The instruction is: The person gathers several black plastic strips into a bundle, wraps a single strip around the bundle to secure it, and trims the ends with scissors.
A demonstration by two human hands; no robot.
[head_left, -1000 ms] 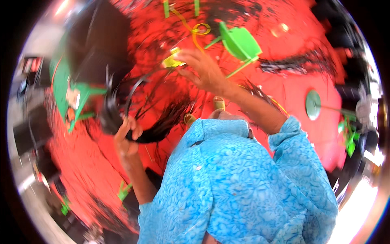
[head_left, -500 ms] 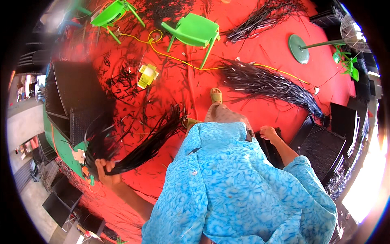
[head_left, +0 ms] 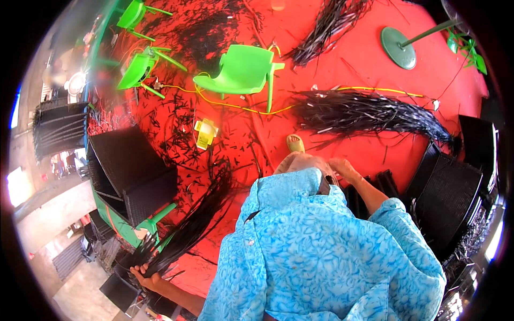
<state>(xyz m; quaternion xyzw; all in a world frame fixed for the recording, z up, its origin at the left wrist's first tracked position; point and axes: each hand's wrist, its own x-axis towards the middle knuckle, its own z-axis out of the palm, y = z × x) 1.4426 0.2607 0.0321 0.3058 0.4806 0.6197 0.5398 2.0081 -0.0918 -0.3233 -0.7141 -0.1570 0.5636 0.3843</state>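
My left hand (head_left: 145,278) is closed round one end of a long bundle of black strips (head_left: 195,216), low at the left. The bundle slants up and right from the fist, its loose ends spread toward the red floor. Strips partly cover what lies beside the hand. My right hand (head_left: 342,168) is by my trouser leg (head_left: 304,162), fingers loosely extended, with nothing seen in it. The fingertips are small and hard to make out. A blue patterned shirt (head_left: 316,246) hides much of my lower body.
Another black strip bundle (head_left: 369,115) lies ahead right, a further one (head_left: 332,29) beyond it. Green chairs (head_left: 241,69), a yellow cord (head_left: 257,111), a yellow box (head_left: 205,134) and a green round stand base (head_left: 398,47) are on the red floor. Black woven furniture stands left (head_left: 128,171) and right (head_left: 447,190).
My left hand has moved lower, drawing the strip bundle with it. My right hand has shifted left against the trouser leg. The whole view has turned and moved slightly.
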